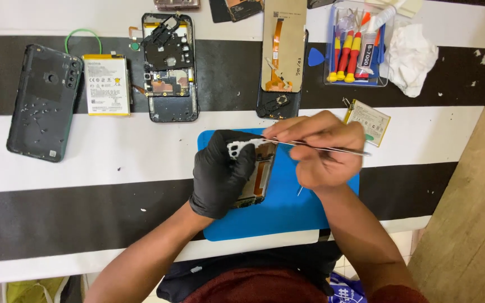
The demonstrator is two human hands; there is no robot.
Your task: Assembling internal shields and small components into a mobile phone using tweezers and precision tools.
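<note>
Opened phone (256,174) sat on blue mat (287,207), gloved left hand (223,171) clamped round it; right hand (324,148) pinched tweezers (321,147) together. A slip could scratch its internals.

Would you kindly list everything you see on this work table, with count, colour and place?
opened phone: 1, dark with orange ribbon, on the blue mat, under the hands
tweezers: 1, silver, over the opened phone
blue mat: 1, blue, table centre
back cover: 1, dark, far left
battery: 1, white and yellow, beside the back cover
phone frame: 1, black, top centre
screen panel: 1, tan with orange ribbon, top centre-right
tool tray: 1, clear, red-yellow tools, top right
small battery: 1, pale, right of the mat
tissue: 1, white, top right
left hand: black glove, holding the opened phone
right hand: bare, gripping the tweezers
</note>
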